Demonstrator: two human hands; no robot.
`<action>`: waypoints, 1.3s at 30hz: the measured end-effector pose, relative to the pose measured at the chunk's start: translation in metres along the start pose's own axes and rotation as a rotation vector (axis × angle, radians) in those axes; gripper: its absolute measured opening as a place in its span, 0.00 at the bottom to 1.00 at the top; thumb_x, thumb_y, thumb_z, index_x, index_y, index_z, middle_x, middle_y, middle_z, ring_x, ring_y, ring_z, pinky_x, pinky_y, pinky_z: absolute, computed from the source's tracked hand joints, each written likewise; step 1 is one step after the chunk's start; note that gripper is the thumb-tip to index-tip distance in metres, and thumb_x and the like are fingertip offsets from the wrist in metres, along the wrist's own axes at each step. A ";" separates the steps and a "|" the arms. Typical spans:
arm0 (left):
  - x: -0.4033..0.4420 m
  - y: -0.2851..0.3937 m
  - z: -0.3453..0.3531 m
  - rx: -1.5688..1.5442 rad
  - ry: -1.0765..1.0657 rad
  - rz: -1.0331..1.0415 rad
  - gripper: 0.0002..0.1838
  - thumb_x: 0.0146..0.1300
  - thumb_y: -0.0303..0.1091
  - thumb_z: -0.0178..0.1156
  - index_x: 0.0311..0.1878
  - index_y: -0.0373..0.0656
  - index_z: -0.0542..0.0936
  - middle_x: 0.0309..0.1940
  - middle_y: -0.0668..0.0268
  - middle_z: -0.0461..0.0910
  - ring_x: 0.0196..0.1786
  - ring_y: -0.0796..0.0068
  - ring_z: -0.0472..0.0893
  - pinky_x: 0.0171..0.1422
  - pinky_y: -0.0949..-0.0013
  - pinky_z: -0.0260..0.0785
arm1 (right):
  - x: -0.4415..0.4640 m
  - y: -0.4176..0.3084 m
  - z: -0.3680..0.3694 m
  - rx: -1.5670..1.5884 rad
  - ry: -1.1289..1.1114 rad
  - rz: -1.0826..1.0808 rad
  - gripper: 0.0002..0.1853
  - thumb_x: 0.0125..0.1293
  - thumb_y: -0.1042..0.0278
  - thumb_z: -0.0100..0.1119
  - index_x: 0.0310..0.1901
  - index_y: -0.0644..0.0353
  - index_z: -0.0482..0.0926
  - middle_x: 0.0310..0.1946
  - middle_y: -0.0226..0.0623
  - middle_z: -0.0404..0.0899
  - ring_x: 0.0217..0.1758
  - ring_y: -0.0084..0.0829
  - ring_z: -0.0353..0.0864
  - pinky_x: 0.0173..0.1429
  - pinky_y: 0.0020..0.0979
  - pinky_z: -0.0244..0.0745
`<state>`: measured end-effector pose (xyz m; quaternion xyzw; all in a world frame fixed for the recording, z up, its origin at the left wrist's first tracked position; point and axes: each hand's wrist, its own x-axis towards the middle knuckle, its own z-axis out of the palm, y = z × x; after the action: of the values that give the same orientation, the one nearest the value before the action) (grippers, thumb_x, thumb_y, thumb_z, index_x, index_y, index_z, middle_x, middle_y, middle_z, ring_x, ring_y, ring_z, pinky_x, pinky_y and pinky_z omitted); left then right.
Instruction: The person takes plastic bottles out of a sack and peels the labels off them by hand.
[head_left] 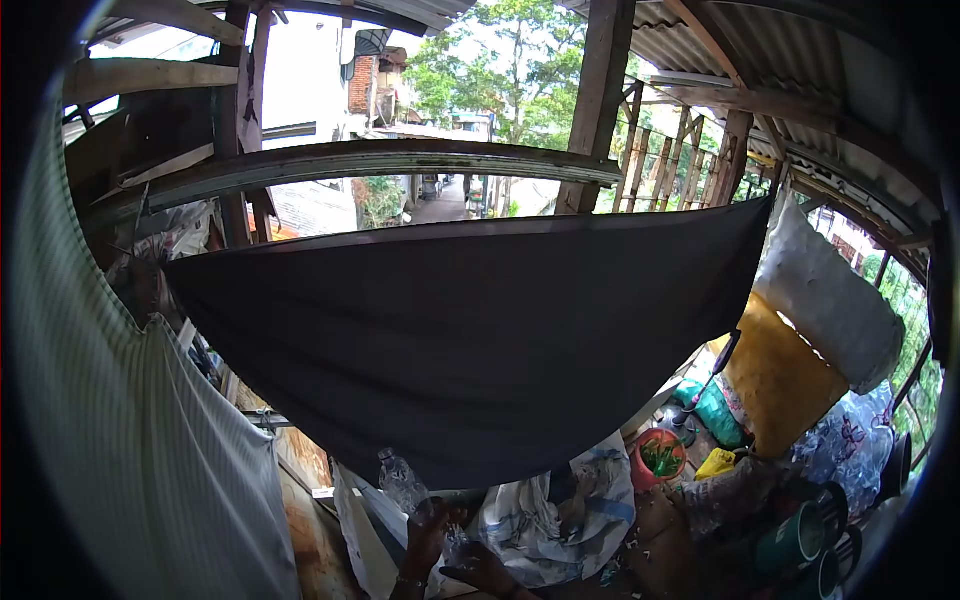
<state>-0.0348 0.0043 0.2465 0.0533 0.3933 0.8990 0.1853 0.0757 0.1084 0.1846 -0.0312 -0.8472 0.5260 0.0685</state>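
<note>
Low in the view, my left hand (425,535) is closed around a clear plastic bottle (402,484), whose neck tilts up and to the left. My right hand (487,573) is just beside it, in shadow. A second piece of clear plastic (457,547), seemingly another bottle, lies between the hands against the right fingers. Its shape is partly hidden by my hands. Just right of them sits a large white woven sack (555,515) with blue stripes, crumpled at the top.
A dark cloth (470,350) hangs across the middle, and a striped curtain (150,450) hangs at left. On the right are a red bucket (637,470) with green pieces, a yellow item (715,464), green containers (790,540) and a bag of clear bottles (845,440).
</note>
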 end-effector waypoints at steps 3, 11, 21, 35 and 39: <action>0.005 -0.016 0.002 0.008 -0.066 -0.041 0.12 0.68 0.31 0.55 0.49 0.33 0.71 0.40 0.57 0.79 0.48 0.61 0.83 0.57 0.60 0.75 | -0.003 -0.023 -0.025 0.193 0.015 0.159 0.26 0.56 0.52 0.72 0.50 0.60 0.78 0.46 0.39 0.81 0.48 0.29 0.80 0.44 0.31 0.78; 0.002 -0.034 0.054 -0.394 -0.132 -0.209 0.21 0.71 0.39 0.51 0.60 0.37 0.66 0.55 0.49 0.76 0.61 0.55 0.74 0.65 0.58 0.68 | -0.004 -0.024 -0.090 0.162 -0.008 0.239 0.41 0.48 0.46 0.76 0.56 0.69 0.70 0.48 0.43 0.77 0.52 0.31 0.77 0.54 0.30 0.75; 0.006 -0.139 0.062 0.204 -0.372 -0.229 0.37 0.59 0.37 0.66 0.66 0.36 0.59 0.60 0.50 0.72 0.65 0.57 0.71 0.69 0.56 0.64 | -0.018 0.046 -0.136 0.253 -0.053 0.115 0.49 0.47 0.46 0.75 0.63 0.67 0.61 0.57 0.47 0.70 0.60 0.38 0.72 0.62 0.37 0.70; 0.001 -0.185 0.169 0.313 -0.282 -0.213 0.30 0.59 0.31 0.64 0.61 0.33 0.64 0.52 0.50 0.77 0.57 0.57 0.77 0.63 0.60 0.70 | -0.034 0.099 -0.230 0.201 -0.110 0.233 0.46 0.45 0.45 0.76 0.60 0.65 0.66 0.54 0.44 0.74 0.59 0.36 0.74 0.59 0.34 0.72; 0.000 -0.210 0.177 0.248 -0.230 -0.287 0.25 0.59 0.30 0.63 0.58 0.33 0.68 0.49 0.50 0.79 0.54 0.58 0.79 0.60 0.60 0.73 | -0.049 0.085 -0.258 0.130 0.063 0.214 0.42 0.46 0.45 0.75 0.56 0.66 0.70 0.49 0.42 0.78 0.53 0.33 0.79 0.55 0.33 0.75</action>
<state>0.0690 0.2565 0.2148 0.1210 0.4805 0.7962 0.3471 0.1611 0.3691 0.2172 -0.1335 -0.8006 0.5827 0.0406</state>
